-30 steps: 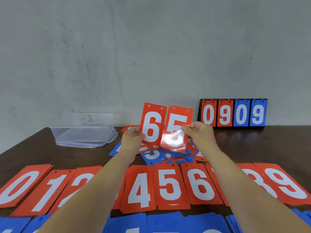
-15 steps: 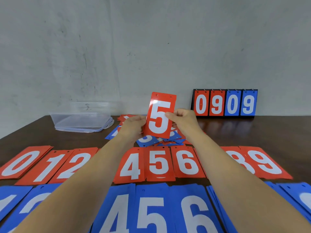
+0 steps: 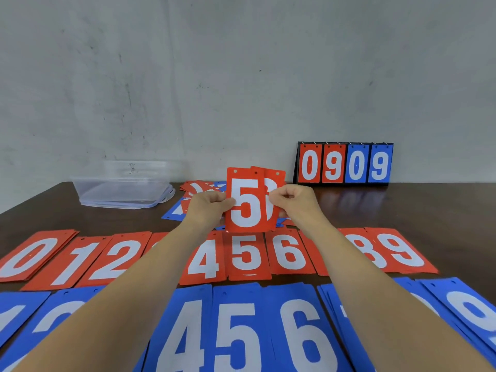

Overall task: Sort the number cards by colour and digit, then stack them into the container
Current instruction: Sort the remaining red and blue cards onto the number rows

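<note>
Two held red cards [image 3: 245, 202], one container [image 3: 123, 185], one scoreboard [image 3: 345, 163]

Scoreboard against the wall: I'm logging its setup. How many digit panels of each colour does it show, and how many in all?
Red panels: 2
Blue panels: 2
Total on the scoreboard: 4

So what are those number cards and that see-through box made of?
Red 5 card: likely thin plastic sheet, smooth, holes punched along its top edge. Container: clear, faintly frosted plastic; the wall shows through it.
</note>
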Tool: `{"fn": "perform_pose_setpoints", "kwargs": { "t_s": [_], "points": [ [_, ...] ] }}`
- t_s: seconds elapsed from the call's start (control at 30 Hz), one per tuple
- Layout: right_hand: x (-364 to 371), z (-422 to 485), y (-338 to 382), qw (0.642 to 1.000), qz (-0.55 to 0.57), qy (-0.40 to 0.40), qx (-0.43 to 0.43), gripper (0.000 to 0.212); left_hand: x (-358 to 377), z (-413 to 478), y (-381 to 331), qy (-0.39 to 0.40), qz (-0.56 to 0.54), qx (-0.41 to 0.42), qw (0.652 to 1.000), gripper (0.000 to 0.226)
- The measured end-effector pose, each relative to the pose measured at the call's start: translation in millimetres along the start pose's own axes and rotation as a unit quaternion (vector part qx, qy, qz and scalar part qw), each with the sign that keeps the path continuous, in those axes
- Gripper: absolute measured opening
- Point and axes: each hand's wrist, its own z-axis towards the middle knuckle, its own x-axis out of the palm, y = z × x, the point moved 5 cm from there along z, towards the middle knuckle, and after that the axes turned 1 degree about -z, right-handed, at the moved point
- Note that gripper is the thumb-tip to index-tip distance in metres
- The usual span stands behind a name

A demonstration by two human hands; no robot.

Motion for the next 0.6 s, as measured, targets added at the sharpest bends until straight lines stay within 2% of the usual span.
{"fn": "perform_pose_setpoints", "kwargs": {
  "t_s": [0.1,0.2,0.27,0.43,0.6],
  "points": [
    [-14.0,-5.3,-7.5,0.999,-0.027,-0.009,0.024,0.019,-5.9,-2.3,3.5,-0.001,0.001,-0.015,1.0,0.006],
    [-28.6,-13.2,-16.6,0.998,-0.034,-0.018,0.045,0.043,-10.1,-2.7,12.2,0.002,0.033,-0.046,0.998,0.018],
    [-38.8,-18.1,-24.2,0.996,-0.047,-0.032,0.062,0.052,-10.2,-4.6,18.1,0.013,0.063,-0.073,0.995,0.019],
    [-50.7,-28.6,-47.7,0.987,-0.069,-0.049,0.134,0.043,-4.2,-13.6,26.8,0.031,0.142,-0.103,0.984,0.013],
    [-40.7,-34.1,-67.5,0.979,-0.133,-0.021,0.15,0.047,3.0,-12.7,37.6,0.017,0.282,-0.047,0.958,0.014]
  ]
}}
